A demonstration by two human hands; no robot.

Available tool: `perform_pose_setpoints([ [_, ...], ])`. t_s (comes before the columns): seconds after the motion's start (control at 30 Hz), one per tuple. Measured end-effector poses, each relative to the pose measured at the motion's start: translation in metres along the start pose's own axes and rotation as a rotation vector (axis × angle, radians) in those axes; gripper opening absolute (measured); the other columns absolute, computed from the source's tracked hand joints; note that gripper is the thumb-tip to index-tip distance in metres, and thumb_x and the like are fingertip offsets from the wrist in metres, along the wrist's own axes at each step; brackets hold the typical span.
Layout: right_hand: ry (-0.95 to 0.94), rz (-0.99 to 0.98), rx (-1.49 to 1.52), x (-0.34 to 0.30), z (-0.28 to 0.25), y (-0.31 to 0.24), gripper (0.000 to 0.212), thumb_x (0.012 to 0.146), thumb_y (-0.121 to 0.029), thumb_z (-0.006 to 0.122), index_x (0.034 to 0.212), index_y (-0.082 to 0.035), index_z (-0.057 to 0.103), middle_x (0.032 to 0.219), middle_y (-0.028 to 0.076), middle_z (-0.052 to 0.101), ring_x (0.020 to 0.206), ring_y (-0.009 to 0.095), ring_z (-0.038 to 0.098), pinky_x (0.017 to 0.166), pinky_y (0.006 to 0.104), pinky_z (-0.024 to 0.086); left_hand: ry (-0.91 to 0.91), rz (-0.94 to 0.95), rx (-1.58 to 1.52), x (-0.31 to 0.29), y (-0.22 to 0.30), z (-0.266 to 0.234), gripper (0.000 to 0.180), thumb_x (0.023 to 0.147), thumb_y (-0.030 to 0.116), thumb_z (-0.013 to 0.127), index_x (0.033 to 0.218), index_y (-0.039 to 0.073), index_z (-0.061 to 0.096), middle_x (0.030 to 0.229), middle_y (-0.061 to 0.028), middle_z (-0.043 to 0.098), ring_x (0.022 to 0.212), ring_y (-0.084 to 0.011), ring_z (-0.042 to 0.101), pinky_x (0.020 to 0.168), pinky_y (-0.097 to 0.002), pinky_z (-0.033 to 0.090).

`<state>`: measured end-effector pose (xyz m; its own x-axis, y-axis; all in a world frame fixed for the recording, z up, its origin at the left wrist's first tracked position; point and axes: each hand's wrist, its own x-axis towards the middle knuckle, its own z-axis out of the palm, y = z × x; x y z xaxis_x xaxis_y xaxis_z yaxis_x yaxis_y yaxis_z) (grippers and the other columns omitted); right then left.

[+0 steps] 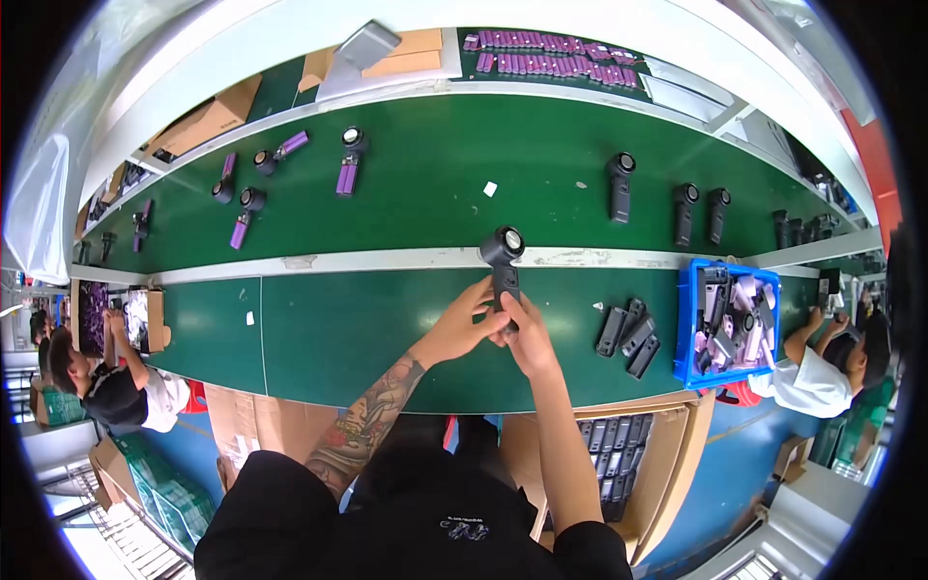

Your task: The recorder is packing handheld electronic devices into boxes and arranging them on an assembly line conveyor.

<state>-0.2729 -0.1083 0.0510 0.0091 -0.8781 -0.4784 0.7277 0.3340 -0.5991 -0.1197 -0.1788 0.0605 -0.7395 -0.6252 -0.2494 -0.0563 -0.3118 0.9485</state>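
Both hands are meeting over the near green strip of the bench, holding one black handheld device [504, 266] upright between them. The left hand [462, 324] is closing on the lower grip of the device from the left, fingers curled against its side; the right hand [527, 333] is wrapping the same grip from below and to the right, thumb pressing up along the body. The round lens-like head of the device is standing clear above both hands, overlapping the pale rail [387, 259] that is dividing the near strip from the green conveyor belt [435, 174]. To the right of the right hand, well apart, a small pile of black casings [626, 333] is lying on the bench, and just beyond it a blue bin [691, 329] is holding mixed black and purple parts. More black devices [620, 186] are lying spaced along the belt, and devices with purple cells [348, 164] are sitting farther left
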Motion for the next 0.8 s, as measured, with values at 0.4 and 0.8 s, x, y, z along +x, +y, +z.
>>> perform_pose_setpoints([
  [0.4, 0.587, -0.464, -0.493, 0.094, -0.071, -0.017, 0.037, 0.092, -0.014, 0.061, 0.123, 0.007, 0.057, 0.115, 0.018, 0.065, 0.093, 0.021, 0.064, 0.083, 0.0303, 0.052, 1.088, 0.037, 1.319, 0.09, -0.067, -0.343, 0.065, 0.088, 0.042, 0.064, 0.135, 0.001, 0.046, 0.121, -0.0224, 0.058, 0.106, -0.0418, 0.058, 0.092, -0.0493, 0.048],
  [0.8, 1.02, -0.312, -1.861, -0.029, -0.138, -0.017, 0.052, 0.082, -0.011, 0.065, 0.131, -0.005, 0.05, 0.117, 0.019, 0.053, 0.098, 0.037, 0.057, 0.085, 0.0465, 0.052, 0.383, -0.155, -0.533, 0.114, -0.04, -0.324, 0.028, 0.091, 0.008, 0.063, 0.117, 0.003, 0.054, 0.098, -0.0124, 0.063, 0.079, -0.019, 0.058, 0.077, -0.0252, 0.05],
])
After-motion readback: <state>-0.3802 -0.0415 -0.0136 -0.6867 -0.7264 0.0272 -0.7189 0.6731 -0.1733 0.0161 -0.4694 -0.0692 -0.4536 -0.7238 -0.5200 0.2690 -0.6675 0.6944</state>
